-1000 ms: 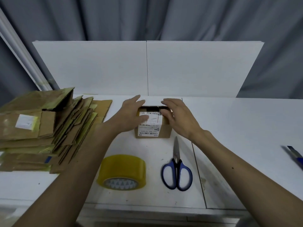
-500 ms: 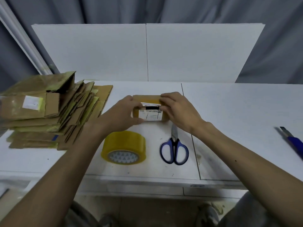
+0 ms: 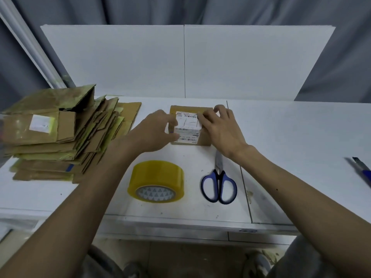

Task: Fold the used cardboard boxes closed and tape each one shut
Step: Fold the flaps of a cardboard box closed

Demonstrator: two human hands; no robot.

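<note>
Blocked along the left by a stack of flattened cardboard [image 3: 60,141], spreading close to the small box [image 3: 190,109]. Closed off at the rear by upright white panels [image 3: 251,61]. Taken up on both flanks of the box by left hand [image 3: 154,133] and right hand [image 3: 222,129], both gripping it. Obstructed toward the front edge by tape roll [image 3: 156,175] and scissors [image 3: 219,171], lying apart, with a passable gap between. Open over bare bench [image 3: 297,141] to the right, as far as a blurred blue-handled tool [image 3: 361,169] at the frame edge.

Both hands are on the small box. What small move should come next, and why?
Probably hold the small cardboard box shut with the right hand alone and move the left hand to the tape roll. The box top looks folded flat under both hands, and the roll lies untouched near the left wrist.
</note>
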